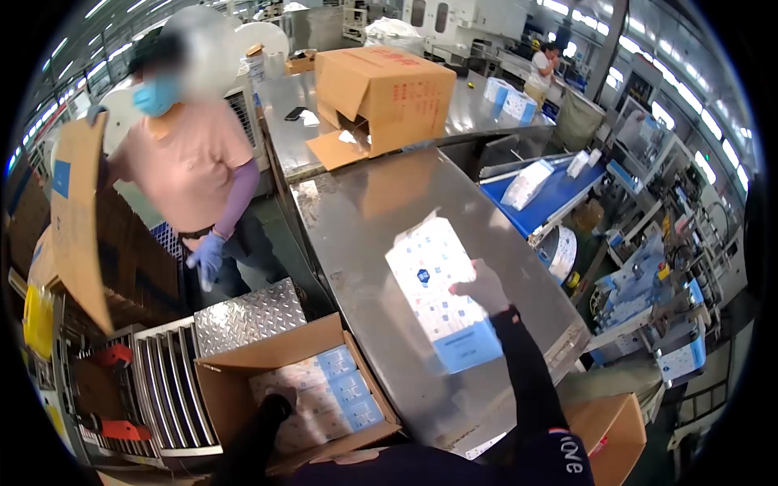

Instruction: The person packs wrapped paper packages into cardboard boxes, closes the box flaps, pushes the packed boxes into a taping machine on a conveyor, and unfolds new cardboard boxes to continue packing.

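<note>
My right hand (484,289) grips the side edge of a white and blue plastic-wrapped pack (438,279), which looks like tissues, its thumb lying over the top face. This pack is over the steel table (369,324). Down to the left, my left hand (284,394) reaches into an open cardboard box (223,381), over a layer of similar packs (352,389) set side by side. Its fingers are largely hidden by the hand's back and dark sleeve, so I cannot make out whether it holds anything.
A co-worker (190,162) in purple gloves holds a cardboard sheet (77,219) at left. Metal rollers (170,381) adjoin the box. A tipped carton (389,93) stands at the back of the table. More packs (528,183) lie on a blue conveyor (559,194) to the right.
</note>
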Demonstrator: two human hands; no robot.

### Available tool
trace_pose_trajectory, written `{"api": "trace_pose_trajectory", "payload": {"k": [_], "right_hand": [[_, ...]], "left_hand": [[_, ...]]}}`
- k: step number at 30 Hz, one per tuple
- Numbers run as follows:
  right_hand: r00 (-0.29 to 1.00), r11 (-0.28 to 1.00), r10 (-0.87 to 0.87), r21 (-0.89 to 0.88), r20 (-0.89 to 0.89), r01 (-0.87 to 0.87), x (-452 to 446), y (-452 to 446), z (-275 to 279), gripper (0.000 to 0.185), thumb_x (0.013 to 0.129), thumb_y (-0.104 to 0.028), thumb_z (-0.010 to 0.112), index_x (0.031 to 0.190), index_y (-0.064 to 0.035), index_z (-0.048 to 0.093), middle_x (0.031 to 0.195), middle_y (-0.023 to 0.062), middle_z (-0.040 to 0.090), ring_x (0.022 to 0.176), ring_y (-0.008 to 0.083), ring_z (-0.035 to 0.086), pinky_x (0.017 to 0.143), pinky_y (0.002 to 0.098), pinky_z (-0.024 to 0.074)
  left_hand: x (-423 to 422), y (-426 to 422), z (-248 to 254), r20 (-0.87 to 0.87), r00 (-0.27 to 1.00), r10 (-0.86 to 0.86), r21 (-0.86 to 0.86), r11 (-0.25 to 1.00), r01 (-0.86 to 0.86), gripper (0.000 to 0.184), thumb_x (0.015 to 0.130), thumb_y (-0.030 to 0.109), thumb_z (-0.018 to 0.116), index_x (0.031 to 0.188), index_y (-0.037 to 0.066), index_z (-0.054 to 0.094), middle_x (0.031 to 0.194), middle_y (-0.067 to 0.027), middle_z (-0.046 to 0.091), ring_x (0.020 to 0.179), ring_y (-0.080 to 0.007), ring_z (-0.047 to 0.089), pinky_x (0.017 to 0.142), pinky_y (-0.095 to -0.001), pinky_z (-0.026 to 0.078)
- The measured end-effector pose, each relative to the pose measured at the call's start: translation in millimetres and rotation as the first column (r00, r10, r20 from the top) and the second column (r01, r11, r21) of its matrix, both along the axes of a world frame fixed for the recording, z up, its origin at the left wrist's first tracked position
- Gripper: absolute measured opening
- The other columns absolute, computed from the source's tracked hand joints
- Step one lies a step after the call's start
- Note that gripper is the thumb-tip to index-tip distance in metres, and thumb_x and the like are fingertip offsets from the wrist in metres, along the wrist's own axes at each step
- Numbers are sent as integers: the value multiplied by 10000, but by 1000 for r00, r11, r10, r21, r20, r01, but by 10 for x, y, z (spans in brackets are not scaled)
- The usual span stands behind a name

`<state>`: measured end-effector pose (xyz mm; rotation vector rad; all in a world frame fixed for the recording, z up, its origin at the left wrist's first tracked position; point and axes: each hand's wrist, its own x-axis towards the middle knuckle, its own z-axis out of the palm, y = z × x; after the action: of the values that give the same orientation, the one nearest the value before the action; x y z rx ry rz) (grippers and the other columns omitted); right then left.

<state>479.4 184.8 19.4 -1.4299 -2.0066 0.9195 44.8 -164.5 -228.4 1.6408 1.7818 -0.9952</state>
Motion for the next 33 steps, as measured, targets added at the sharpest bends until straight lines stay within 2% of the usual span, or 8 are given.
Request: {"api": "trace_pose_trajectory", "payload": {"k": [5, 7, 10, 13, 16, 22, 27, 33], "right_hand": [[828, 899, 437, 194, -352, -393, -797, -1326, 921, 914, 660, -314, 929, 1384, -21, 455, 1258, 138, 589, 1170, 235, 578, 1002, 370, 454], [733, 776, 631, 233, -255, -586, -1231, -1706, 984, 973, 673, -442, 904, 1396, -8, 419, 1337, 184, 534, 1231, 290, 548, 1031, 392, 436], [542, 542, 840, 4, -15, -840, -1899, -2170, 669, 908, 682, -466, 816, 1374, -5, 451, 1238, 218, 595, 1124, 391, 601, 960, 439, 480], [199, 224, 935, -55, 293, -973, -2270, -2637, -501, 835, 673, -433, 776, 1327, -1, 487, 1164, 230, 623, 1026, 386, 633, 881, 441, 508], [-194, -22, 886, -380, 421, -925, -2297, -2877, -1035, 1041, 795, -581, 675, 1552, -20, 231, 1258, 267, 572, 1127, 403, 594, 897, 474, 493], [298, 332, 898, -56, 323, -942, -1700, -2541, -1079, 803, 830, -442, 717, 1480, -69, 428, 1262, 200, 628, 1118, 348, 623, 914, 434, 484], [941, 986, 129, -58, -314, -155, -426, -3154, -631, 585, 954, -435, 642, 1413, -96, 508, 1354, 133, 595, 1197, 265, 579, 1029, 385, 450], [664, 651, -620, 198, -419, 733, 1486, -3943, -689, 559, 986, -327, 621, 1425, -13, 477, 1417, 162, 528, 1336, 279, 486, 1128, 372, 358]], "left_hand": [[-21, -164, 2030, -15, 969, 245, 672, 720, -172, 138, 865, 191, 596, 846, 100, 698, 881, -146, 695, 826, -327, 683, 667, -453, 540], [-274, -603, 2786, -197, 939, 282, 980, 81, 181, 131, 898, 160, 589, 800, 77, 613, 615, -118, 573, 567, -313, 593, 561, -440, 492], [-345, -1276, 3743, 339, 683, 647, 920, -379, -98, 151, 976, 151, 562, 933, 18, 618, 817, -198, 634, 692, -317, 615, 667, -365, 497], [-275, -1508, 3617, 595, 765, 246, 725, -576, -378, 110, 991, 95, 552, 969, -8, 585, 845, -161, 624, 716, -235, 577, 684, -337, 476], [270, -1361, 3262, 587, 796, 150, 788, -332, -518, 148, 941, 171, 615, 878, 37, 614, 702, -119, 562, 600, -236, 550, 549, -387, 406], [748, -1453, 2450, 511, 849, -131, 708, 624, -330, 457, 875, 402, 650, 1165, 53, 591, 948, -175, 635, 867, -383, 620, 758, -502, 486], [615, -1486, 2112, 579, 771, -264, 582, 796, -165, 438, 927, 398, 593, 1188, 46, 615, 1073, -193, 673, 952, -398, 651, 782, -493, 519], [448, -1429, 2121, 503, 812, -297, 504, 864, 4, 388, 927, 341, 599, 1210, 83, 661, 1082, -215, 691, 962, -406, 666, 769, -501, 532]]}}
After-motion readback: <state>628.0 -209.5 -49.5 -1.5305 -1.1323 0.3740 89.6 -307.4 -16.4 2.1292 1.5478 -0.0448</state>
